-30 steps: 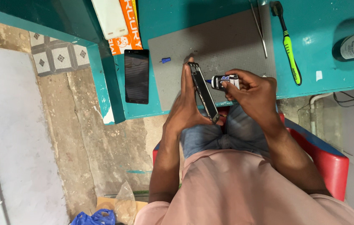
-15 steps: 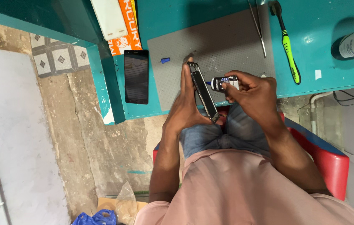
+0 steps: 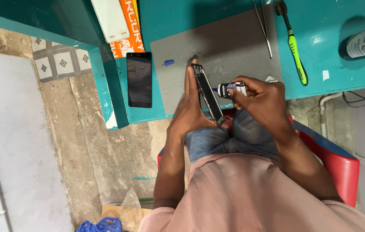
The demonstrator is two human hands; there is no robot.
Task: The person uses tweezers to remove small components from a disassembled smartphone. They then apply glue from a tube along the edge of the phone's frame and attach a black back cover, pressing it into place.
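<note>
A teal painted workbench (image 3: pixel 341 25) fills the top of the view, seen from above the person's head. On it lies a grey rectangular rubber work mat (image 3: pixel 229 47). Below the bench, a red plastic stool (image 3: pixel 341 159) shows beside the person's legs.

The left hand (image 3: pixel 191 109) is held flat and upright, fingers together and pointing toward the bench, with the palm pressed against one side of a slim black phone frame (image 3: pixel 208 94). The frame stands on its long edge over the near rim of the mat, clamped between palm and thumb.

The right hand (image 3: pixel 262 101) is closed around a small glue tube with a dark blue cap end (image 3: pixel 230 89), its tip just beside the phone frame's edge.

A black phone screen panel (image 3: pixel 139 79) lies flat on the bench left of the mat. A toothbrush with a green and black handle (image 3: pixel 295 47) and thin metal tweezers (image 3: pixel 263 30) rest at the mat's right side. A tiny blue cap (image 3: pixel 169 62) sits on the mat.
</note>
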